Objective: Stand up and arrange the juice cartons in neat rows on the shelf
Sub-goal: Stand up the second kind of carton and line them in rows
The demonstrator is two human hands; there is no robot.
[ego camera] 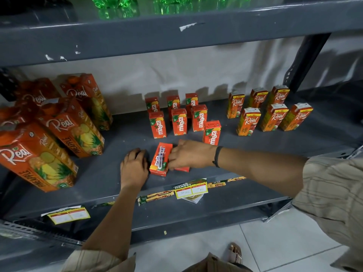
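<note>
Hands are working a fallen Maaza carton (159, 161) at the shelf (255, 154) front: right hand (188, 155) fingers pinching its edge, left hand (134, 167) curled alongside; tipping it upright squarely should be extending the front row (211, 132).

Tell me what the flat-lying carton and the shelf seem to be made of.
Lying Maaza carton: apparently printed glossy paperboard, with crisp folded edges and a wrapped straw stuck on its face. Shelf: likely grey-painted metal, with a thin folded front lip and white marks that may be chips.

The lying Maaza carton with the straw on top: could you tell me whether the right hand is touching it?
Touching. The head view shows the right hand with its fingers against the right edge of the lying carton.
</note>
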